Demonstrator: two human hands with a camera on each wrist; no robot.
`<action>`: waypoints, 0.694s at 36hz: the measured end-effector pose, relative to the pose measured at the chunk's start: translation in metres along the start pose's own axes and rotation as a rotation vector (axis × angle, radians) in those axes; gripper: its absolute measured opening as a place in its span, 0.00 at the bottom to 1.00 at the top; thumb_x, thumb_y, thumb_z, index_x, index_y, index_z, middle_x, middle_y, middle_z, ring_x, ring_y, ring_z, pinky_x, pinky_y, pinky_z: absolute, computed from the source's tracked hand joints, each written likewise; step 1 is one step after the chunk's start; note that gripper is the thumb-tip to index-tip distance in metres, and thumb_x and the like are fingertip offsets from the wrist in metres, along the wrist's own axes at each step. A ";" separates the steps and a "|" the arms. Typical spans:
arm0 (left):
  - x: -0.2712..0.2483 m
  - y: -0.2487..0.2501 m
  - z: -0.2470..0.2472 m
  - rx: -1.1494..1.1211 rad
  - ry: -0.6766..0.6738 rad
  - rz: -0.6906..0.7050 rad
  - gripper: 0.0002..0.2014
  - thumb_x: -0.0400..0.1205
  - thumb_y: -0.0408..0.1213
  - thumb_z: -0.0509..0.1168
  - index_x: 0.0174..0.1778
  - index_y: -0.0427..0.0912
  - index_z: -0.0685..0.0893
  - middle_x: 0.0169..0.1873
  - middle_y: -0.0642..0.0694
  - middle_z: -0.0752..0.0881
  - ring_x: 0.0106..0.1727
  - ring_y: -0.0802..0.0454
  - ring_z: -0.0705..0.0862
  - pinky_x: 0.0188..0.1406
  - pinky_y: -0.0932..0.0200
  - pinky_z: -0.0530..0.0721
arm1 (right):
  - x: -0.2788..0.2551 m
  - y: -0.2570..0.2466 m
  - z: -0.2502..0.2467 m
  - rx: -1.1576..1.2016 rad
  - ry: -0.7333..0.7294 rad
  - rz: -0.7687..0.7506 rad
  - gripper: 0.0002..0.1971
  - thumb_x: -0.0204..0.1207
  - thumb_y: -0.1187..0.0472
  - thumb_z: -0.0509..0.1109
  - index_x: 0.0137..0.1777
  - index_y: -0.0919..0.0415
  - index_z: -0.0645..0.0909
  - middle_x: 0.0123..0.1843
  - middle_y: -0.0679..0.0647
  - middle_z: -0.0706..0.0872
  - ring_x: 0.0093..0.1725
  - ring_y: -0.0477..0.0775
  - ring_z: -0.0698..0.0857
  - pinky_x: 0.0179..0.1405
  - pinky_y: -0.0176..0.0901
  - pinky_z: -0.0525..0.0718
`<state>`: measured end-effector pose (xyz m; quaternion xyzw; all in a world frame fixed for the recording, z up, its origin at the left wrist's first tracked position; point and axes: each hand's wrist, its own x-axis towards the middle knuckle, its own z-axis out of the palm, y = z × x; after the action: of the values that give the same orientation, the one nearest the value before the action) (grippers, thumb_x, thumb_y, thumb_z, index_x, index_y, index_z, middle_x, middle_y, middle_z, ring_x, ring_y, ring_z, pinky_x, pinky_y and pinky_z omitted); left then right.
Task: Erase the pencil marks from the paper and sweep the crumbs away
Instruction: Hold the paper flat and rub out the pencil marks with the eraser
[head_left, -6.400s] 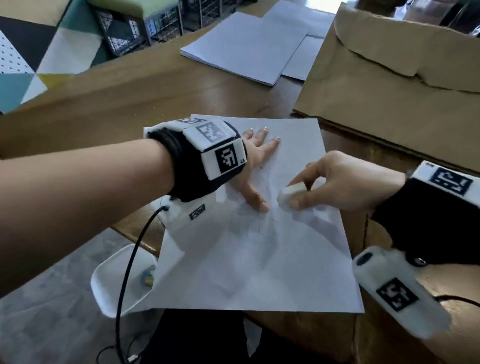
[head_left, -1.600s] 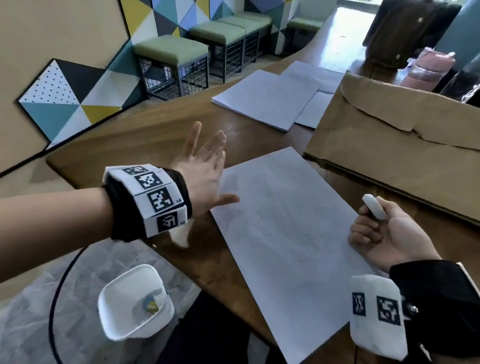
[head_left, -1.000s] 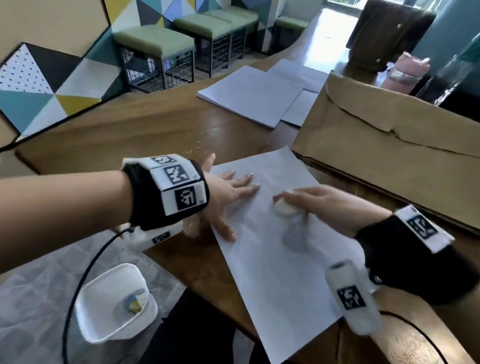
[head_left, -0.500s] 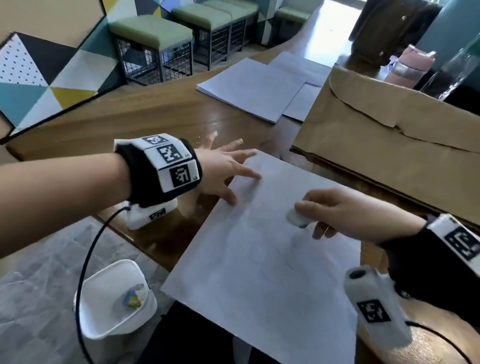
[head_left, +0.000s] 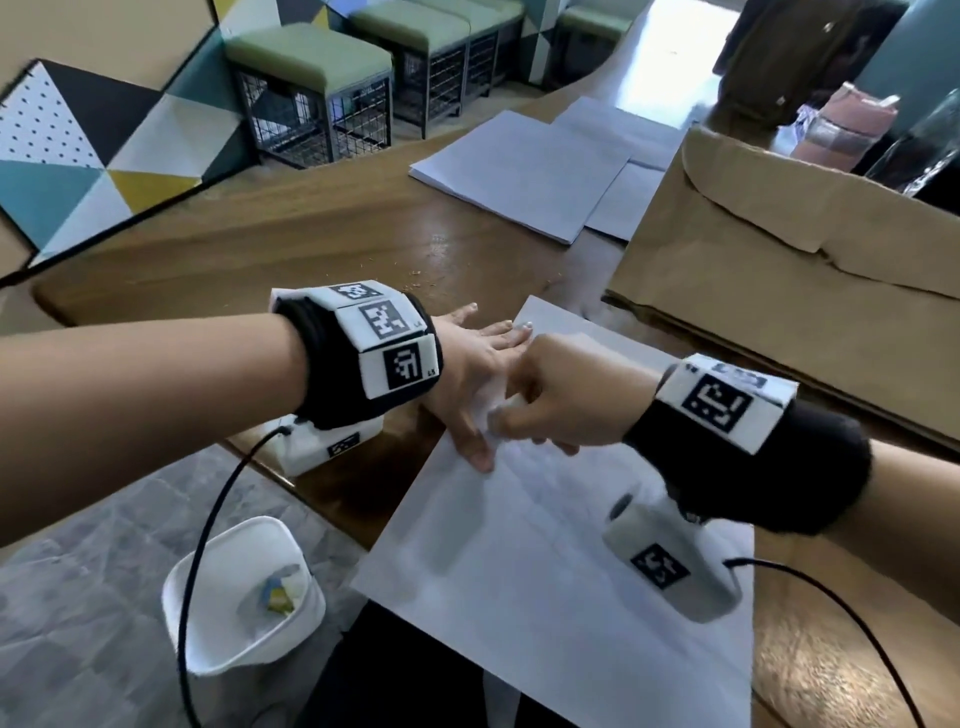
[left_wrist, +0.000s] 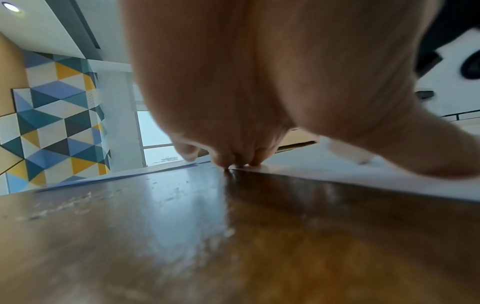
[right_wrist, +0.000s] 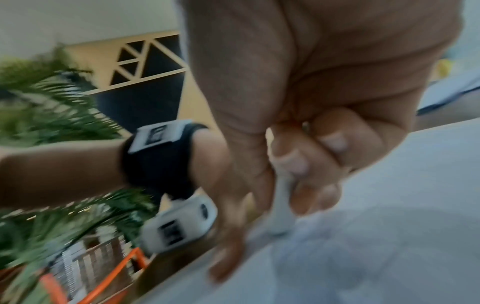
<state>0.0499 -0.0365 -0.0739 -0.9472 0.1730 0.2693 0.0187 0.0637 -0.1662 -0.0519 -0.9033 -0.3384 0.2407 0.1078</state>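
Note:
A white sheet of paper (head_left: 545, 561) lies on the wooden table (head_left: 322, 244), its near corner hanging over the edge. My left hand (head_left: 478, 374) lies flat with straight fingers across the sheet's upper left edge, pressing it down. My right hand (head_left: 550, 400) pinches a small white eraser (head_left: 506, 408) between thumb and fingers, its tip on the paper right beside the left thumb. The right wrist view shows the eraser (right_wrist: 280, 207) standing on the sheet (right_wrist: 389, 236). Pale crumbs (head_left: 421, 275) are scattered on the wood beyond the left hand. Any pencil marks are too faint to make out.
A large brown envelope (head_left: 789, 270) lies just behind the sheet on the right. Stacked white papers (head_left: 524, 166) sit at the back. A white bin (head_left: 234, 597) stands on the floor below the table's near left edge. Crumbs (left_wrist: 64, 205) dot the wood by my left wrist.
My right hand has carried the eraser leftward across the sheet until it sits against my left thumb. My left hand has settled flat on the paper's edge.

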 end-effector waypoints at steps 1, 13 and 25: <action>0.000 0.000 0.001 0.006 0.002 -0.002 0.60 0.64 0.65 0.71 0.83 0.49 0.40 0.83 0.46 0.36 0.83 0.50 0.33 0.78 0.39 0.32 | 0.001 0.003 -0.003 0.005 -0.023 0.016 0.16 0.70 0.57 0.71 0.21 0.57 0.77 0.08 0.47 0.73 0.10 0.41 0.70 0.15 0.27 0.72; 0.001 0.003 0.001 0.039 -0.018 -0.051 0.64 0.66 0.66 0.69 0.82 0.39 0.33 0.82 0.41 0.34 0.83 0.51 0.33 0.79 0.41 0.34 | 0.000 0.005 0.003 0.092 -0.046 0.032 0.19 0.69 0.60 0.72 0.19 0.59 0.72 0.10 0.46 0.72 0.09 0.41 0.68 0.12 0.26 0.67; 0.002 0.001 0.002 0.019 -0.028 -0.044 0.65 0.65 0.66 0.70 0.82 0.41 0.32 0.82 0.44 0.33 0.83 0.52 0.32 0.79 0.41 0.33 | -0.003 -0.001 0.006 -0.016 0.083 -0.093 0.21 0.69 0.63 0.71 0.19 0.54 0.65 0.20 0.48 0.71 0.21 0.45 0.74 0.20 0.31 0.70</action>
<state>0.0497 -0.0380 -0.0768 -0.9468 0.1543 0.2803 0.0358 0.0576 -0.1675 -0.0558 -0.8966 -0.3772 0.1951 0.1255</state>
